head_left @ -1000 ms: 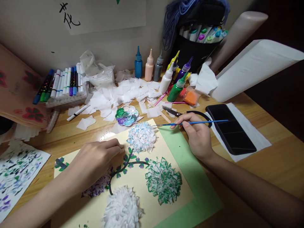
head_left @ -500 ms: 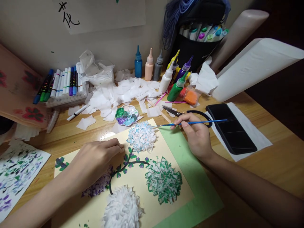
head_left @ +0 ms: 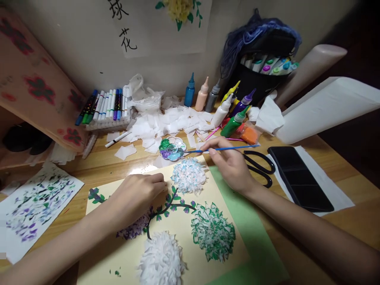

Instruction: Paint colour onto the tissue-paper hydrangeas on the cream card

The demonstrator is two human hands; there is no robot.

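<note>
My right hand [head_left: 230, 162] is closed around a thin blue paintbrush [head_left: 219, 149], whose tip is at the right edge of a flower-shaped paint palette [head_left: 172, 147] with green, purple and blue wells. Just below lies a ruffled white paper flower with blue-tinted edges [head_left: 189, 176], at the top of a cream sheet [head_left: 118, 253]. Beside that flower my left hand [head_left: 145, 192] rests on the sheet, fingers curled in and nothing visible in them. It partly covers a purple flower [head_left: 135, 227]. A green-edged flower [head_left: 213, 232] and a plain white one [head_left: 162, 259] sit lower, around painted stems.
Green paper [head_left: 252, 237] lies under the cream sheet. White paper scraps [head_left: 175, 120] and paint bottles [head_left: 190, 93] stand behind the palette. Black-handled scissors [head_left: 259, 162] and a phone [head_left: 299, 178] are at right. A paint-daubed tissue [head_left: 44, 206] lies at left, markers [head_left: 103, 105] behind.
The brush tip has left the blue-tinted flower and moved up and left to the palette. My left hand stays on the sheet. The camera view has tilted up.
</note>
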